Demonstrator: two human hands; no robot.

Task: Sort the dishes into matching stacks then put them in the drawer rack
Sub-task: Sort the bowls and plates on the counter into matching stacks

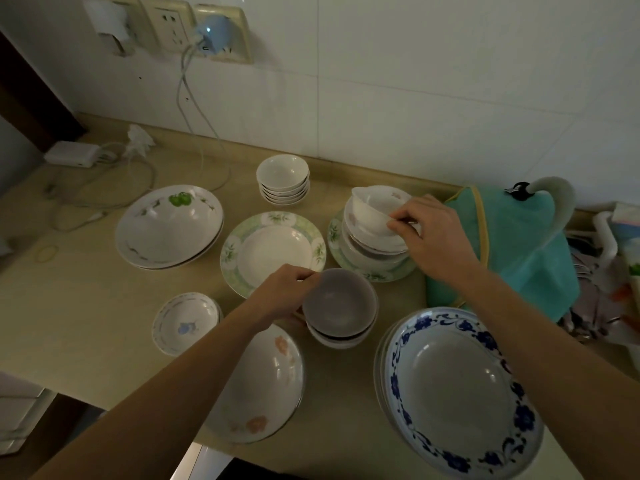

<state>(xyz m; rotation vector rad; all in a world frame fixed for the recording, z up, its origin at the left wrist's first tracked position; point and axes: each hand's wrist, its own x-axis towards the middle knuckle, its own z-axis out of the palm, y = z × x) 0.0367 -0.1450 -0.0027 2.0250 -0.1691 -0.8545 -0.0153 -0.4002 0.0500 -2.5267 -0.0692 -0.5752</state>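
grey bowl (337, 303) is gripped at its rim by left hand (284, 294); tilted white bowl (375, 209) is pinched by right hand (433, 237). stacks crowd the beige counter (86, 306); tiled wall (415, 81) behind.

small bowl stack (284, 180) behind rimmed plate (273, 252) | bowl pile (375, 226) right | counter (86, 323)

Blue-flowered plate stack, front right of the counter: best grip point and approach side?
Probably the near rim of the blue-flowered plate stack, coming from the counter's front edge. The plates lie flat and nested, so only the rim offers purchase: fingers under the bottom plate, thumb on top. The far right side is crowded by the teal cloth, and the grey bowl stack sits close on the left.
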